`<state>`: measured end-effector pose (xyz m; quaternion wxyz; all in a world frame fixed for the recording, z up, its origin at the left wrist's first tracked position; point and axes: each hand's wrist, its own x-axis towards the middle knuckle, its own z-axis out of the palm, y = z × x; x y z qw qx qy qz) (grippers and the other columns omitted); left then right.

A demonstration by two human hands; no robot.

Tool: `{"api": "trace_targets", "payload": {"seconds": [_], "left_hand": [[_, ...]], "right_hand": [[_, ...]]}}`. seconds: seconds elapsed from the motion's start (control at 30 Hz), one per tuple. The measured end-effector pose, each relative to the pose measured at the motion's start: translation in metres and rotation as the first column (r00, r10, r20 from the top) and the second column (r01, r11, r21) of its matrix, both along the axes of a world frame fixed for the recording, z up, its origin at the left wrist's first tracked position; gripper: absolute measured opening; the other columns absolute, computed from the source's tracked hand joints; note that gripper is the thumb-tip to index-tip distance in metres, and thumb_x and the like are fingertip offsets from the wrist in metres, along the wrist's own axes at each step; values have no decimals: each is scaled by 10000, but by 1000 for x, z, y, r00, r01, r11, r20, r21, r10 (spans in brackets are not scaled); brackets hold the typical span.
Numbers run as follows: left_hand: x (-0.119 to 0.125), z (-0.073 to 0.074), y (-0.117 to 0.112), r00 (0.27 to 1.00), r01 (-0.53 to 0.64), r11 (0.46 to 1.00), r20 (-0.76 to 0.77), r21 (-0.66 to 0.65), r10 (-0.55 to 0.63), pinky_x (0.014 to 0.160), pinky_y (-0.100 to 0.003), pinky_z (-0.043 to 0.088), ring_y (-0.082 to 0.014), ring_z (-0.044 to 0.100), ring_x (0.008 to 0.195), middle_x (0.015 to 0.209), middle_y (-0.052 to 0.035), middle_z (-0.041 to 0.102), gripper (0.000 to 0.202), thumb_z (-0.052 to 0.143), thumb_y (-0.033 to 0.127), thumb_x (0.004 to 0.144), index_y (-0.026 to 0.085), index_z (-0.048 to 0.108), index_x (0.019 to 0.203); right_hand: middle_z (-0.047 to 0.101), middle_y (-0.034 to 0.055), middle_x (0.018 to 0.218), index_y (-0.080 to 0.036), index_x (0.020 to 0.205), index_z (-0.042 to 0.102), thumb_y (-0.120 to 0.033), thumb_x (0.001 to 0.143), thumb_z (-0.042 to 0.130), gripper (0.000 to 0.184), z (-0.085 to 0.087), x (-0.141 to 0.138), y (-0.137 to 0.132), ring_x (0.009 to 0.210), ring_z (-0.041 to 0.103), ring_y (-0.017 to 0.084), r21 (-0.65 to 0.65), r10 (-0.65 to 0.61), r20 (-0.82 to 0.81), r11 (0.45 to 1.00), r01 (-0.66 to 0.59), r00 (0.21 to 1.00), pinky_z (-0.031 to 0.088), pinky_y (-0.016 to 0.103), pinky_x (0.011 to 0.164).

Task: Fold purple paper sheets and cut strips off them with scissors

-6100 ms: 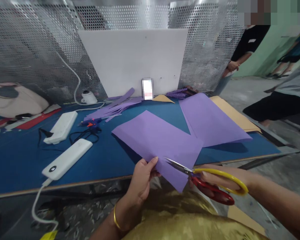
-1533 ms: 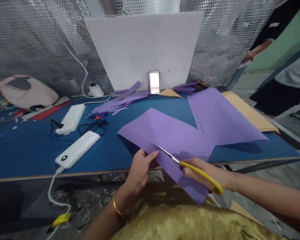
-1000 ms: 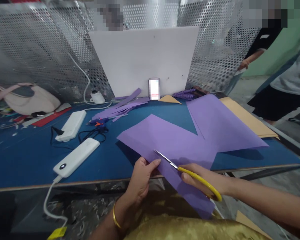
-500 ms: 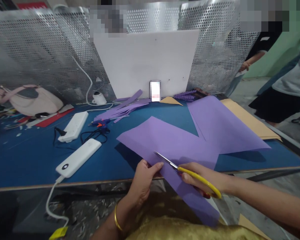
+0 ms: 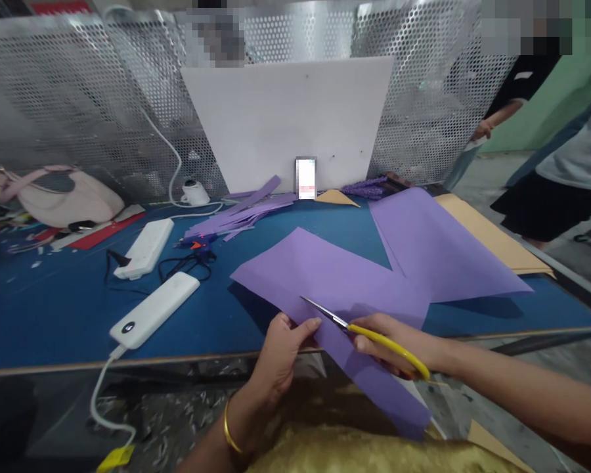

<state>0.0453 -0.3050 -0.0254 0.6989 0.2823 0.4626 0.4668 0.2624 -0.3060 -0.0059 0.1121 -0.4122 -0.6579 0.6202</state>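
Note:
Near the table's front edge, my left hand (image 5: 283,351) pinches the edge of a sheet of purple paper (image 5: 320,266), thumb on top. My right hand (image 5: 391,341) grips yellow-handled scissors (image 5: 389,347), whose blades lie along a cut in that sheet, pointing up and left. A partly cut strip (image 5: 379,387) hangs from the sheet over the table edge towards my lap. The tips of the blades rest just beyond my left thumb.
More purple sheets (image 5: 433,249) and tan paper (image 5: 492,236) lie at right. Cut purple strips (image 5: 251,213), a glue gun (image 5: 197,243), a white power bank (image 5: 155,312), a power strip (image 5: 145,248) and a pink bag (image 5: 71,197) are left. A phone (image 5: 306,177) leans against a white board (image 5: 295,118). People stand at right.
My right hand and the scissors have shifted slightly up and left along the cut, with the handles drawn closer together. My left hand has barely moved.

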Motion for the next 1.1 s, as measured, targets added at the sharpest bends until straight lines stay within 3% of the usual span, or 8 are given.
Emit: {"api": "trace_targets", "payload": {"seconds": [0.07,0.17,0.33,0.57,0.7,0.9,1.1], "left_hand": [[-4,0,3,1000,-1,1000,15,4,1,647,-327,588,-194,685,712,935,-93,769,517,925,340,573,122,720,995],[-15,1,12,996,-92,995,26,44,91,672,-320,595,-191,682,756,931,-89,766,471,906,374,607,124,729,965],[-25,0,26,993,-113,991,-21,70,115,652,-298,599,-178,674,721,855,-88,773,455,946,277,502,96,754,873],[-22,-5,27,995,-93,992,-14,82,95,631,-282,589,-165,671,687,827,-76,782,405,950,269,506,109,771,833],[-23,-5,26,995,-91,993,-24,80,93,639,-295,593,-167,665,687,824,-74,779,418,952,284,498,107,772,831],[-25,-4,25,997,-68,994,-25,81,70,632,-291,587,-162,654,679,826,-82,777,442,950,300,502,97,767,850],[-24,-3,25,997,-74,995,-30,68,77,621,-286,582,-159,654,659,798,-68,771,436,957,295,482,107,761,824]], "right_hand": [[394,-74,569,-208,792,436,-802,825,555,606,-2,3,2,419,419,70,52,12,4,999,-12,1000,318,171,341],[427,-50,616,-193,805,473,-772,840,570,588,-5,9,3,465,442,78,107,30,19,994,-32,999,312,173,372],[426,-54,640,-195,882,491,-767,861,541,575,-4,16,1,454,418,77,29,42,38,999,-43,998,321,183,369],[433,-21,701,-182,809,490,-773,905,438,601,5,8,5,582,393,91,250,73,74,964,-90,995,292,193,461],[454,-15,721,-189,816,478,-755,911,455,574,7,3,7,599,435,101,225,79,94,970,-98,992,320,193,470],[400,-48,648,-201,824,455,-835,857,431,634,7,0,4,452,407,76,65,26,94,997,-32,995,328,186,360],[434,-31,675,-198,825,487,-799,885,433,606,5,-1,4,517,429,95,134,38,79,990,-49,996,342,201,420]]}}
